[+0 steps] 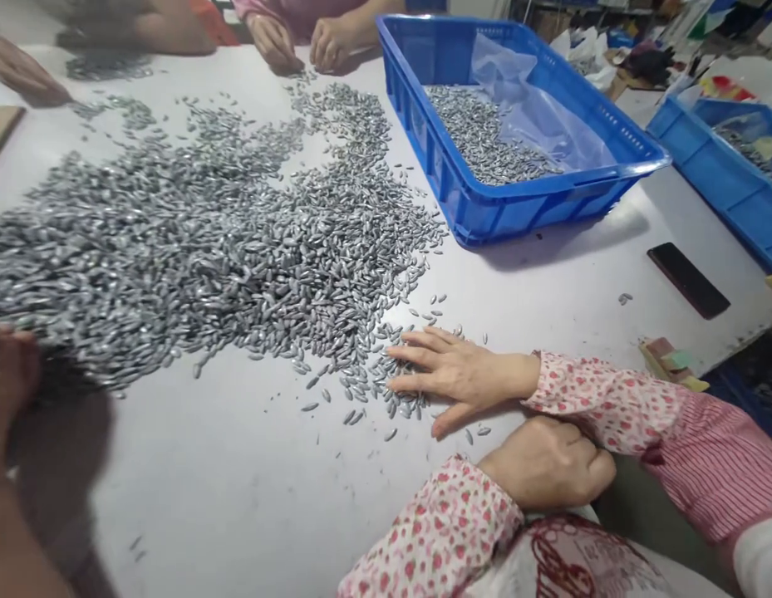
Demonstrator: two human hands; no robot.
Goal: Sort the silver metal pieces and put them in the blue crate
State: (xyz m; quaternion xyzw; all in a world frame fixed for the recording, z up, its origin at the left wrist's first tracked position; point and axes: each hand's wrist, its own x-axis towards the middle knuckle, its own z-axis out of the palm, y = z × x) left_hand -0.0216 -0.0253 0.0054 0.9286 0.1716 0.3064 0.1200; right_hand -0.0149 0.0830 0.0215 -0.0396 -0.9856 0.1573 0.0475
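A broad spread of small grey pointed-oval seeds [204, 257] covers much of the white table [236, 473]. My right hand [457, 378] lies flat with its fingers apart, touching the loose seeds at the spread's near edge. My left hand [548, 463] is a closed fist resting on the table just below it, with nothing visible in it. Both forearms wear pink floral oversleeves. A blurred hand of a co-worker [12, 374] is at the far left, over the seeds.
A blue plastic crate [548, 199] holds a plastic liner and more seeds, with a second blue crate [715, 162] beyond it. A black phone [688, 280] lies on the table. Co-workers' hands [292, 43] rest at the far edge.
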